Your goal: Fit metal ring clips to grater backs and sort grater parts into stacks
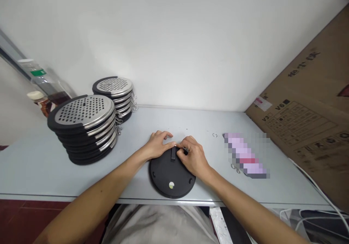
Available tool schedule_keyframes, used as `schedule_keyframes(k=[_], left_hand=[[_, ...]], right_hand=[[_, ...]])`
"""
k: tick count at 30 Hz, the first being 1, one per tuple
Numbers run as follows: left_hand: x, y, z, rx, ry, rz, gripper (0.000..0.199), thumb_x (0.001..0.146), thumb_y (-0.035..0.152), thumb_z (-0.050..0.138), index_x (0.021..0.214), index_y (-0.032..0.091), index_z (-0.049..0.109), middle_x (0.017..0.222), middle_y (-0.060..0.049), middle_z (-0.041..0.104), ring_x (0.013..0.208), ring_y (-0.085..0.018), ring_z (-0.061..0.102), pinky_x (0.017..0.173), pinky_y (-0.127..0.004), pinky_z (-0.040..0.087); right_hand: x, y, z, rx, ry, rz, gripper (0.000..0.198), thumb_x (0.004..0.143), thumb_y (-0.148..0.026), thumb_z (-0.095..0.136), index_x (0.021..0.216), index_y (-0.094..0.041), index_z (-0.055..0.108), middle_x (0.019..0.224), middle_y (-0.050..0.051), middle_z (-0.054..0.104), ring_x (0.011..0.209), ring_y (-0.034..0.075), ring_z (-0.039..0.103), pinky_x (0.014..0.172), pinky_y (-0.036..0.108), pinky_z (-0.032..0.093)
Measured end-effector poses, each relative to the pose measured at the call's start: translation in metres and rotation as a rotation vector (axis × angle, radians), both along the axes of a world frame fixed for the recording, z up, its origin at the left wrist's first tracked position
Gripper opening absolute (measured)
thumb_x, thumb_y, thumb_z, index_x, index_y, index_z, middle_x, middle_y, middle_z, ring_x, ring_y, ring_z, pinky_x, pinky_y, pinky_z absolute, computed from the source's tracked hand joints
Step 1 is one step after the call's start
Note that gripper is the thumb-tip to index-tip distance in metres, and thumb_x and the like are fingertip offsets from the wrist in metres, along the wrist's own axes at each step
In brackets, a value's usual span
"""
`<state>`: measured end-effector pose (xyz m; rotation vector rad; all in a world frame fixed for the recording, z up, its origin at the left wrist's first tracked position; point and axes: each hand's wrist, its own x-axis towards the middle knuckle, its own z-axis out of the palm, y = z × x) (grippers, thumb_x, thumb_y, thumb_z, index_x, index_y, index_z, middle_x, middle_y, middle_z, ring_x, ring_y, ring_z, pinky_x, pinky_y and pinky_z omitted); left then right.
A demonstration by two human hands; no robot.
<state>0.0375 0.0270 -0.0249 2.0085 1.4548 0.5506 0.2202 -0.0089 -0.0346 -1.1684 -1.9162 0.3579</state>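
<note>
Cardboard box (308, 106) far right reads "V3", "V6". Black round disc (171, 175) lies flat at the bench's (32, 167) near edge. My left hand (158, 146) presses its far rim; my right hand (192, 157) pinches a small clip (185, 150) there.

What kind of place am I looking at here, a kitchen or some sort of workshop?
Probably a small assembly or packing bench, not a kitchen. Two stacks of identical perforated metal discs stand on a plain grey table, a big cardboard box leans at the right, and both hands work on one black disc.
</note>
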Motion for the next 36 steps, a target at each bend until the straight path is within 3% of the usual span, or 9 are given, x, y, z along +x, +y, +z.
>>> schedule_keyframes(k=[6, 12, 17, 22, 25, 27, 32, 36], left_hand=[[0.001, -0.001, 0.003, 0.015, -0.033, 0.025, 0.041, 0.083, 0.048, 0.06, 0.113, 0.021, 0.066, 0.11, -0.01, 0.065, 0.108, -0.027, 0.056, 0.095, -0.041, 0.044], [-0.005, -0.003, 0.017, 0.1, -0.128, -0.007, 0.033, 0.085, 0.04, 0.062, 0.112, 0.021, 0.065, 0.11, -0.007, 0.065, 0.104, -0.021, 0.06, 0.092, -0.033, 0.046], [-0.004, -0.008, 0.028, 0.253, -0.127, -0.082, 0.009, 0.083, 0.028, 0.067, 0.09, 0.025, 0.072, 0.096, -0.002, 0.067, 0.098, -0.02, 0.059, 0.091, -0.033, 0.043], [0.006, -0.014, 0.024, 0.26, -0.117, -0.144, 0.009, 0.085, 0.021, 0.064, 0.089, 0.024, 0.072, 0.09, -0.001, 0.069, 0.091, -0.019, 0.059, 0.086, -0.032, 0.043], [0.008, -0.014, 0.021, 0.258, -0.114, -0.107, 0.009, 0.085, 0.019, 0.063, 0.084, 0.022, 0.071, 0.085, -0.001, 0.068, 0.086, -0.019, 0.059, 0.082, -0.033, 0.043], [0.009, -0.013, 0.02, 0.253, -0.126, -0.101, 0.011, 0.087, 0.019, 0.06, 0.083, 0.021, 0.071, 0.085, -0.001, 0.068, 0.084, -0.019, 0.059, 0.08, -0.032, 0.043], [0.009, -0.015, 0.022, 0.248, -0.152, -0.135, 0.013, 0.09, 0.02, 0.057, 0.087, 0.021, 0.069, 0.085, 0.0, 0.067, 0.083, -0.016, 0.06, 0.078, -0.029, 0.044], [0.01, -0.018, 0.027, 0.28, -0.221, -0.193, 0.014, 0.092, 0.019, 0.055, 0.092, 0.021, 0.069, 0.089, -0.001, 0.068, 0.084, -0.015, 0.06, 0.079, -0.027, 0.044]], right_hand=[[0.003, 0.003, 0.007, -0.065, -0.024, 0.018, 0.026, 0.07, 0.002, 0.051, 0.076, -0.021, 0.063, 0.076, 0.002, 0.062, 0.079, 0.021, 0.057, 0.072, 0.033, 0.046], [0.011, 0.009, 0.011, -0.19, -0.017, 0.028, 0.033, 0.072, -0.003, 0.053, 0.094, -0.022, 0.069, 0.084, 0.003, 0.065, 0.076, 0.019, 0.06, 0.072, 0.033, 0.048], [0.013, 0.011, 0.012, -0.232, 0.18, 0.038, 0.033, 0.074, -0.004, 0.053, 0.096, -0.022, 0.071, 0.085, 0.003, 0.067, 0.074, 0.017, 0.062, 0.071, 0.031, 0.05], [0.013, 0.016, 0.011, -0.33, 0.414, 0.066, 0.013, 0.079, -0.018, 0.062, 0.085, -0.019, 0.074, 0.092, 0.007, 0.066, 0.078, 0.018, 0.064, 0.071, 0.031, 0.053], [0.012, 0.018, 0.012, -0.398, 0.498, 0.16, 0.016, 0.077, -0.021, 0.068, 0.091, -0.019, 0.075, 0.101, 0.008, 0.065, 0.079, 0.018, 0.067, 0.074, 0.032, 0.055], [0.012, 0.016, 0.014, -0.353, 0.466, 0.188, 0.019, 0.079, -0.02, 0.068, 0.096, -0.021, 0.075, 0.104, 0.008, 0.065, 0.079, 0.018, 0.067, 0.075, 0.033, 0.055], [0.017, 0.01, 0.026, -0.049, 0.227, 0.119, 0.016, 0.086, -0.016, 0.06, 0.091, -0.023, 0.074, 0.089, 0.005, 0.07, 0.08, 0.018, 0.065, 0.076, 0.033, 0.051], [0.021, 0.009, 0.037, -0.12, 0.259, 0.161, 0.007, 0.085, -0.016, 0.06, 0.082, -0.02, 0.066, 0.088, 0.005, 0.067, 0.08, 0.018, 0.062, 0.077, 0.032, 0.049]])
